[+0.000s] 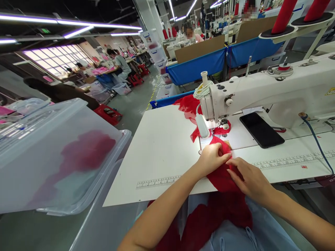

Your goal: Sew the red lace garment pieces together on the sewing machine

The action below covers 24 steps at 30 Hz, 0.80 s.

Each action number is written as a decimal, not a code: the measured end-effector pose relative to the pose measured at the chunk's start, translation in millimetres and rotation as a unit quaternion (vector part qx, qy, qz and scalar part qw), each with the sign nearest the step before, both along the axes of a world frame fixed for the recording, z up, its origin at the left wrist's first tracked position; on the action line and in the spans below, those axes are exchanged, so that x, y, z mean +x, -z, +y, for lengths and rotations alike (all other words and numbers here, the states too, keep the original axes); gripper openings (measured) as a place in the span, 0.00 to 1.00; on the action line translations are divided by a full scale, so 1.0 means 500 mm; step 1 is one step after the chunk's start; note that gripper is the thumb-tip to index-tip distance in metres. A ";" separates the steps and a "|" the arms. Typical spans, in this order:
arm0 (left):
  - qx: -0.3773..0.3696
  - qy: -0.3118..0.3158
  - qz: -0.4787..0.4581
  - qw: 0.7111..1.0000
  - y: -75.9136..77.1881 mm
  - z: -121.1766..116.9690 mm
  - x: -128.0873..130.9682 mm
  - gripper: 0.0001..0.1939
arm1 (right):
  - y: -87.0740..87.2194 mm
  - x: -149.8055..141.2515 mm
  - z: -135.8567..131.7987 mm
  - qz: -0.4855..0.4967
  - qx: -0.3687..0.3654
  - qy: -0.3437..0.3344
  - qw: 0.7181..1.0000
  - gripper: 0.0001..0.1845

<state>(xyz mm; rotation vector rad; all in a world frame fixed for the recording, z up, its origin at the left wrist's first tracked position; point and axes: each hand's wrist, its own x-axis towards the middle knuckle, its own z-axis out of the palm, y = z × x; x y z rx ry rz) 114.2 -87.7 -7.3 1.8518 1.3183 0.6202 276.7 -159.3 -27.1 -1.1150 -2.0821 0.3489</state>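
Red sheer fabric (221, 177) runs from my lap over the front edge of the white table up to the sewing machine (209, 104). My left hand (213, 158) pinches the fabric just in front of the needle area. Close beside it, my right hand (247, 176) has its thumb and forefinger apart at the fabric's right edge; whether it grips any cloth is hard to make out. More red fabric (188, 106) lies behind and left of the needle. The rest of the cloth (209, 223) hangs in folds across my lap.
A black phone (261, 129) lies on the machine bed to the right. Printed rulers (157, 182) run along the table's front. Translucent plastic bins (57, 157) stand at the left. Red thread cones (284, 15) are at upper right. Other people sit at workstations farther back.
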 end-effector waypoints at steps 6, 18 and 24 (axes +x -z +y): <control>-0.061 0.015 -0.103 0.993 0.023 0.005 -0.022 0.18 | -0.013 0.022 0.001 0.020 -0.045 0.064 0.997 0.07; -0.043 0.040 -0.144 0.988 0.025 -0.009 -0.030 0.10 | -0.031 0.042 0.044 -0.067 0.077 0.162 0.981 0.13; 0.004 0.025 -0.105 0.994 0.020 -0.005 -0.030 0.08 | -0.046 -0.012 0.111 0.068 -0.105 -0.032 0.992 0.12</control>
